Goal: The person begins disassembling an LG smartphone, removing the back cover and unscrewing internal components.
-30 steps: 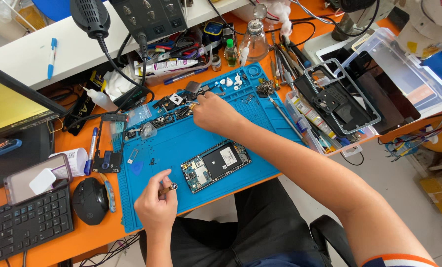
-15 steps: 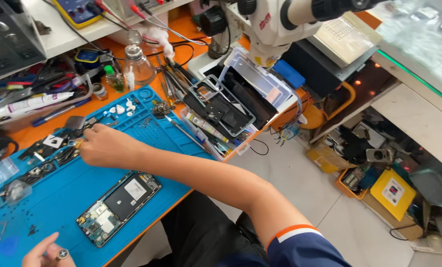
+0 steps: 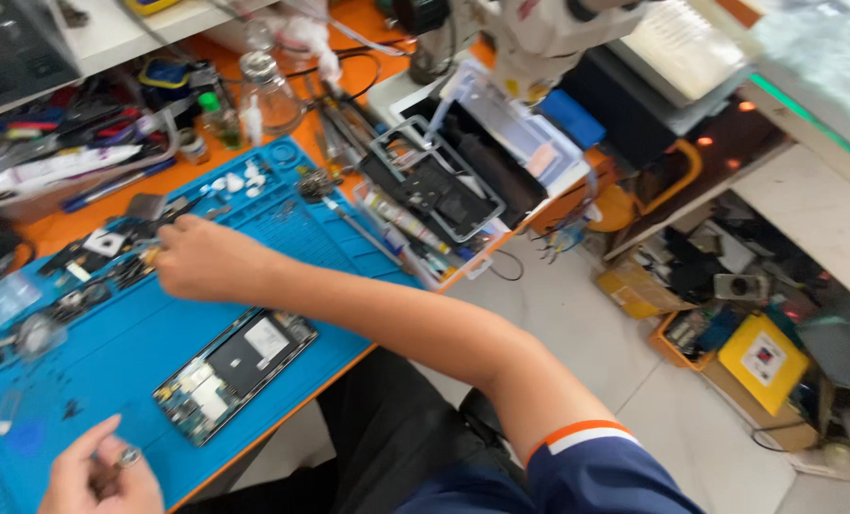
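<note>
Here, the right hand (image 3: 206, 262) rests with fingers curled among small loose parts (image 3: 111, 257) at the blue mat's (image 3: 111, 352) left, the left hand (image 3: 97, 471) pinches a small metal tool (image 3: 125, 459) at lower left, and the opened phone (image 3: 230, 371) between them looks light, stiff and fragile, best gripped by its edges.

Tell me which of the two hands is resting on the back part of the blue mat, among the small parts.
The right hand: it reaches over the opened phone to the blue mat's far edge; the left hand stays at the near edge.

Bare blue mat (image 3: 120, 352) between hands; small parts (image 3: 111, 262) crowd its far edge
</note>
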